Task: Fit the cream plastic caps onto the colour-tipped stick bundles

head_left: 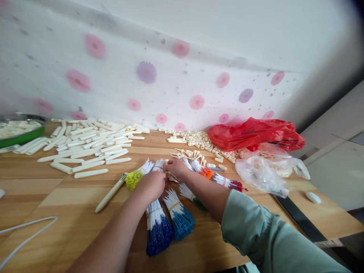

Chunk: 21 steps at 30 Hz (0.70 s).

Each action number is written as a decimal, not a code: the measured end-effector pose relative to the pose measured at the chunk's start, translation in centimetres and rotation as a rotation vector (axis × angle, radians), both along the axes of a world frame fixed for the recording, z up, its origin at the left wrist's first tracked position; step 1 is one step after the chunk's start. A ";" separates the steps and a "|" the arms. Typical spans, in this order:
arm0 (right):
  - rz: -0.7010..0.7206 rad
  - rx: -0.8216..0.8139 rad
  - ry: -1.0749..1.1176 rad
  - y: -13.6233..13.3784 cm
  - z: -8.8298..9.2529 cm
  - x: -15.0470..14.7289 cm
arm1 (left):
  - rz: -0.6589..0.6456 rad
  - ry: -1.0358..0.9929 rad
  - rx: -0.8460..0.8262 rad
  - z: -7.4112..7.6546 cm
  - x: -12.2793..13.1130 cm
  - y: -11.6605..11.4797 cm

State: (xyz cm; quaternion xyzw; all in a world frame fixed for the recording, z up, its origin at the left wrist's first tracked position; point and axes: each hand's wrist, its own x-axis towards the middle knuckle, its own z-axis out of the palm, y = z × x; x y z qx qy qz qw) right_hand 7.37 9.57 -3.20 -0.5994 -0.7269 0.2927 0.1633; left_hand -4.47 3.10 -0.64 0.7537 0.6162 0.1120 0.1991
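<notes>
My left hand (153, 184) and my right hand (176, 167) come together among banded bundles of pen refills. Both have curled fingers; whatever they pinch is mostly hidden, though small cream plastic parts (171, 176) show between them. Around them lie the yellow refills (138, 175), dark blue refills (159, 229), light blue refills (180, 216), green refills (192, 196), orange refills (203, 169) and red refills (229, 182). Left of my left hand lies a cream multicolour pen (110, 193), with coloured sliders at its upper end.
Loose cream pen barrels (91, 140) are heaped at the back left, beside a green-sided bowl (22, 138). Small slotted cream parts (199, 140) spread before a red plastic bag (256, 134) and a clear bag (261, 170). A white cable (31, 237) lies front left.
</notes>
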 end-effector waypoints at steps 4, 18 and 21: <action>0.015 -0.036 0.030 -0.4 1.7 1.0 | 0.045 -0.142 0.051 0.6 -0.5 0.3; 0.119 0.120 0.151 -0.6 3.9 5.8 | 0.323 -0.665 0.149 -0.4 0.2 0.8; 0.303 0.075 0.141 -1.7 6.6 7.4 | 0.335 -0.749 0.110 -0.5 0.4 0.7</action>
